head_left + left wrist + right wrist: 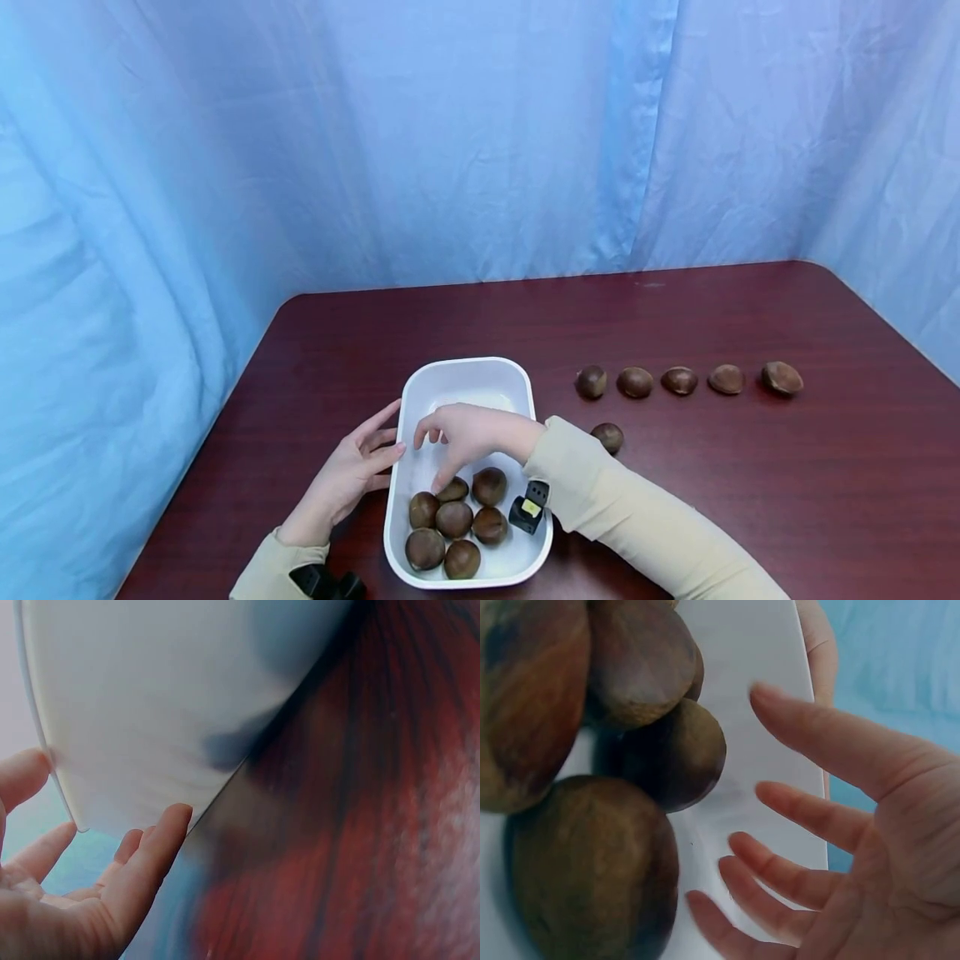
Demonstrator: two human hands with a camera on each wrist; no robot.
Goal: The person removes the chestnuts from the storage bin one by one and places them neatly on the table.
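Note:
A white rectangular tray point(465, 379) sits near the table's front edge with several brown chestnuts point(454, 518) heaped at its near end. My right hand point(459, 437) hovers inside the tray just above them, fingers spread and empty; the right wrist view shows the open palm point(870, 825) beside the chestnuts point(671, 754). My left hand point(358, 471) rests with straight fingers against the tray's left outer wall point(150, 712), fingertips point(169, 825) touching it.
A row of several chestnuts point(680, 380) lies on the dark red table point(750, 500) to the right of the tray, with one more point(607, 437) nearer, by my right sleeve. Blue curtains point(450, 142) close off the back and sides.

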